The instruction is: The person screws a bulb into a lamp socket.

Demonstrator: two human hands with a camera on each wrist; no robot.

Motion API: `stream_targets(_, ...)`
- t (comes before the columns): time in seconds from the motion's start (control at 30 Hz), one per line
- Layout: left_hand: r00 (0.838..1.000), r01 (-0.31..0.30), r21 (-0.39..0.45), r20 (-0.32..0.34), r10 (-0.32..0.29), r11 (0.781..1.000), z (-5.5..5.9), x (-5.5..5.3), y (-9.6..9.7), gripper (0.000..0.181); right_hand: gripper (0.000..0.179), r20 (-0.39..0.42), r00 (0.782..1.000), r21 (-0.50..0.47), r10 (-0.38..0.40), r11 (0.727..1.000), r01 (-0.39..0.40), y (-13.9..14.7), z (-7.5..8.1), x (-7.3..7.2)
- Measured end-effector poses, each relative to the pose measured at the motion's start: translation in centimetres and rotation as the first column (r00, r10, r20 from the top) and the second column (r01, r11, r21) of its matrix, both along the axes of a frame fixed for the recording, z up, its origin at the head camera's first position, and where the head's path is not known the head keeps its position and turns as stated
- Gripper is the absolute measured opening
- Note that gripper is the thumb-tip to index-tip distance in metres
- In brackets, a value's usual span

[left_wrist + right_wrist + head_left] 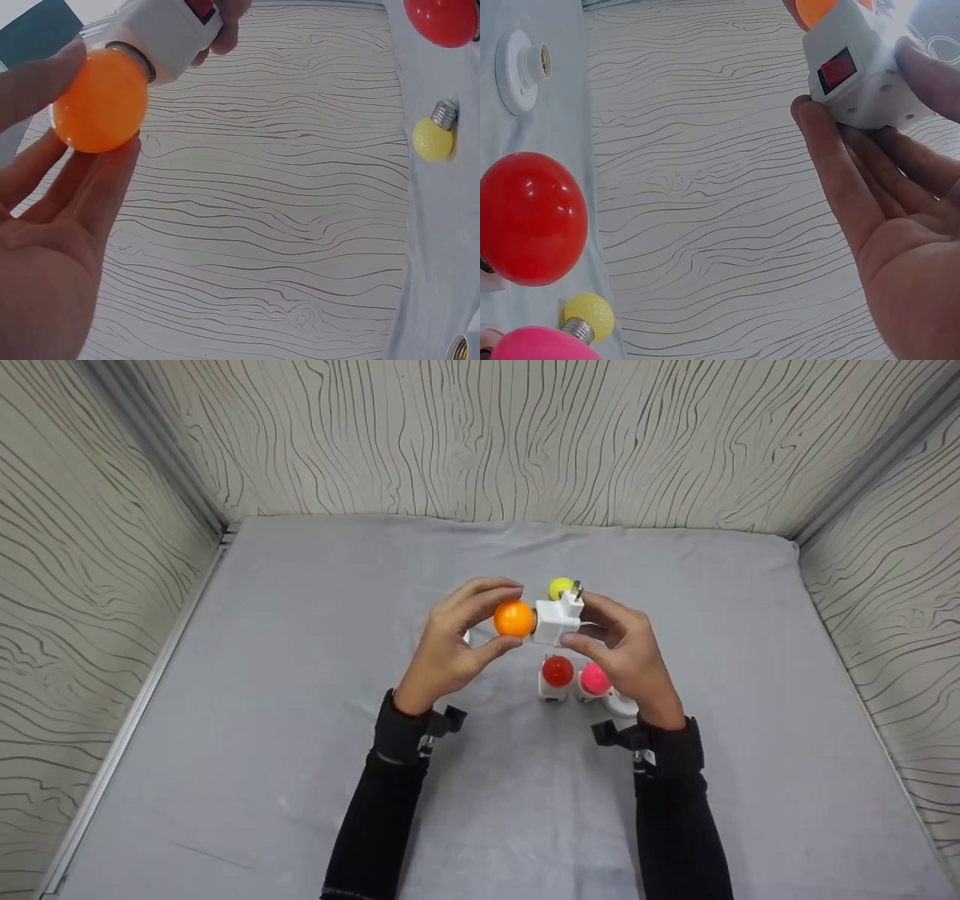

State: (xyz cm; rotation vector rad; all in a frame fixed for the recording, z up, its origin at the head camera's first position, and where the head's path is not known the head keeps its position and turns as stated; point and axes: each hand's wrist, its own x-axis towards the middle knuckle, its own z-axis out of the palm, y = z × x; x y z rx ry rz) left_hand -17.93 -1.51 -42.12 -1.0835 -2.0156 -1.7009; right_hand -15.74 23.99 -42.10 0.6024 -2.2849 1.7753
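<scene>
Between thumb and fingers my left hand grips an orange light bulb. The bulb's base meets a white plug-in lamp socket, which my right hand holds from the other side. Metal plug prongs stick up from the socket in the head view. A red rocker switch shows on the socket in the right wrist view. Both hands are raised above the cloth. How far the bulb's base sits inside the socket is hard to tell.
A red bulb and a pink bulb stand in white holders nearer the body. A loose yellow bulb lies behind. White round sockets rest on the grey cloth; patterned walls enclose it.
</scene>
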Motion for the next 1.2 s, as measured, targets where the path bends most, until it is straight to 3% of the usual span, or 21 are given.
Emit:
stream_targets(0.33, 0.997, -0.064, -0.091, 0.042, 0.068, 0.994, 0.0, -0.04, -0.12, 0.042, 0.056, -0.064, 0.998, -0.074, 0.013, 0.997, -0.018, -0.07, -0.16, -0.18)
stream_targets(0.57, 0.993, -0.093, -0.067, 0.062, 0.098, 0.993, -0.07, 0.02, 0.08, 0.03, 0.057, -0.102, 0.995, -0.056, 0.009, 0.998, -0.014, -0.23, -0.21, -0.19)
stream_targets(1.2, 0.998, -0.054, 0.001, 0.039, 0.054, 0.999, 0.03, 0.1, 0.19, 0.042, 0.057, -0.092, 0.996, -0.049, 0.003, 0.999, -0.008, -0.17, -0.06, -0.06)
